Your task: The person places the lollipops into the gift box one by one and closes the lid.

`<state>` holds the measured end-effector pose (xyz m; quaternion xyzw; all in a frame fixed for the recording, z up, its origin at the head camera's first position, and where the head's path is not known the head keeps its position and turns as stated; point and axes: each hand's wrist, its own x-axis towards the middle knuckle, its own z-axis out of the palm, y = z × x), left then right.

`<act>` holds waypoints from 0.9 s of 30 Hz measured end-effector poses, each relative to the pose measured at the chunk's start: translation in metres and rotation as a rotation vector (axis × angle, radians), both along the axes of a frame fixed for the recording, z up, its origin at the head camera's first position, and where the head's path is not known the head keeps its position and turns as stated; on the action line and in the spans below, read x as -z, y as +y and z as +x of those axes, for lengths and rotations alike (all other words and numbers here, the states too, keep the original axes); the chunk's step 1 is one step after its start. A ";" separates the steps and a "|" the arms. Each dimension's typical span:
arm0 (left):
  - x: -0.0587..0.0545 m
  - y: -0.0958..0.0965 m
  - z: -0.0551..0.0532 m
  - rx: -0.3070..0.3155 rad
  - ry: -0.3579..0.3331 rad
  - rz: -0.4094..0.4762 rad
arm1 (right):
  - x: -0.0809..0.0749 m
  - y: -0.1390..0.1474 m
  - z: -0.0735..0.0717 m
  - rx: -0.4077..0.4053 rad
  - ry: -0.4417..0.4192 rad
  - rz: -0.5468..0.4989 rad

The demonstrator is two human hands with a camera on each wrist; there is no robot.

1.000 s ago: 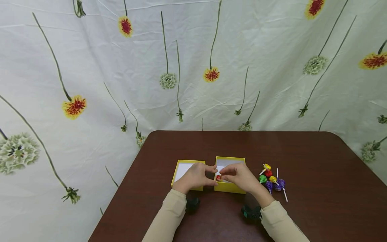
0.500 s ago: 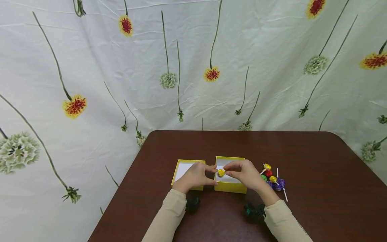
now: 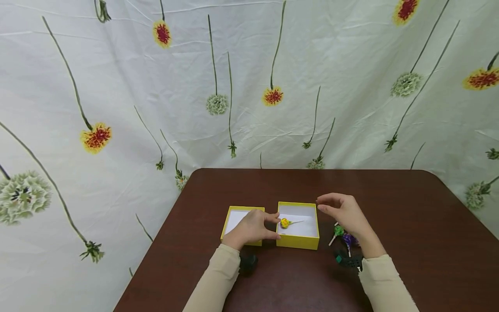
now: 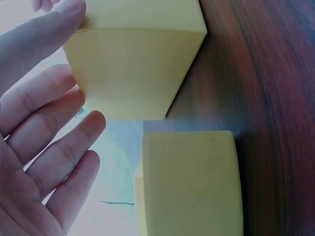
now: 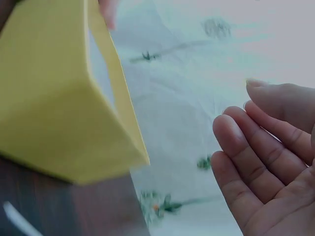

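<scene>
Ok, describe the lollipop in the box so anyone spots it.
On the brown table, find the yellow box between left hand and right hand. Inside lies the lollipop, stick pointing right; it is yellow, unlike the green lollipop and purple candy outside.

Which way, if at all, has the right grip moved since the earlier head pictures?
Yes, rightward: the right grip was over the yellow box; now its fingertips are by the box's right rim, slightly nearer the far edge of the table.
</scene>
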<state>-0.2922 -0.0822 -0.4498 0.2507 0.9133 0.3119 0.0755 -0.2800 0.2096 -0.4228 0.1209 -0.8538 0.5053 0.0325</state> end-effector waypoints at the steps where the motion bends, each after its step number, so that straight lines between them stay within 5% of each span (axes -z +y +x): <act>1: 0.000 0.000 0.000 -0.001 0.001 0.000 | 0.001 0.005 0.000 0.022 -0.004 -0.002; 13: 0.002 0.000 0.002 -0.006 -0.013 0.014 | 0.028 0.055 -0.008 0.192 -0.072 -0.030; 27: -0.001 0.000 0.002 0.011 0.041 -0.020 | 0.061 0.055 -0.021 0.369 -0.079 0.133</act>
